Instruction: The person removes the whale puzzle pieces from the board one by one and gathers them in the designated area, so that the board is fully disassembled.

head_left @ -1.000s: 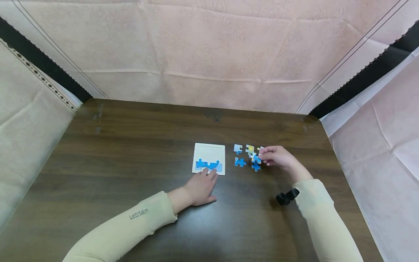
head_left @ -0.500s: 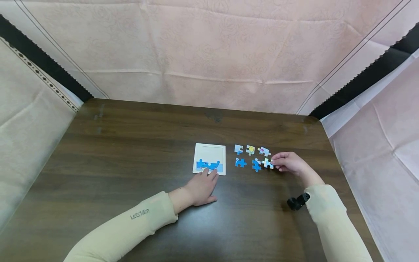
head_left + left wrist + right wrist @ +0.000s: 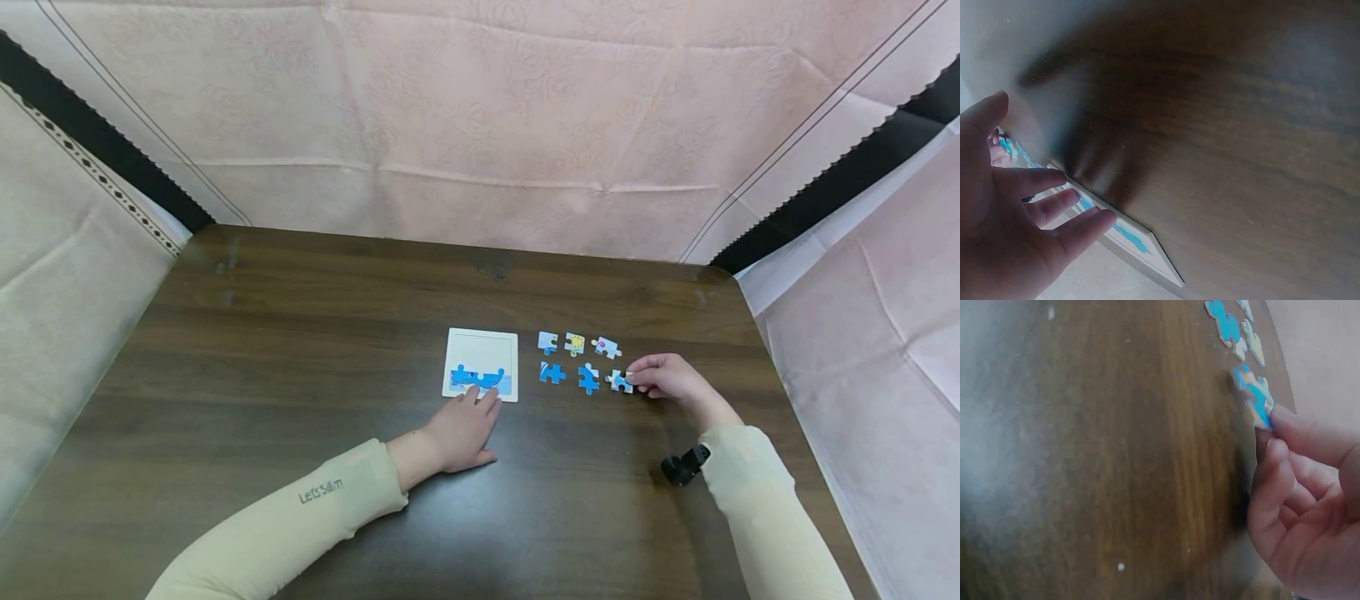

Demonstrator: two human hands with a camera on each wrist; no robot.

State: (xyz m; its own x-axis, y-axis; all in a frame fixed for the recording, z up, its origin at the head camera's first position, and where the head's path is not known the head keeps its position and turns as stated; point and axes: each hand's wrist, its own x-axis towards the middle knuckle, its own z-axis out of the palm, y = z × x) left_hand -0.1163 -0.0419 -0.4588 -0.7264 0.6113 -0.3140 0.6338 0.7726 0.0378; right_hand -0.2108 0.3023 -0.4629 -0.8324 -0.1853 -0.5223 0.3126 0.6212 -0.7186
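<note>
A square white puzzle tray [image 3: 482, 350] lies on the dark wooden table, with blue puzzle pieces [image 3: 477, 378] fitted along its near side. The spread, extended fingers of my left hand [image 3: 459, 433] reach the tray's near edge. To the right, my right hand [image 3: 671, 382] pinches a blue and white jigsaw piece [image 3: 1255, 394] between thumb and forefinger. That piece is tilted in the right wrist view. Just left of it lies a blue piece [image 3: 588, 378], with another blue piece [image 3: 552, 372] farther left. Behind them is a row with a sun piece [image 3: 574, 344].
Two more pale blue pieces, a left one [image 3: 547, 342] and a right one [image 3: 606, 347], flank the sun piece. The wooden table [image 3: 300, 350] extends to a pale pink cloth [image 3: 480, 125] at the back. A small black device [image 3: 681, 468] sits at the right cuff.
My right hand has moved right, carrying the jigsaw piece off the loose pieces to the right end of the near row, where it has turned slightly. My left hand stays at the tray.
</note>
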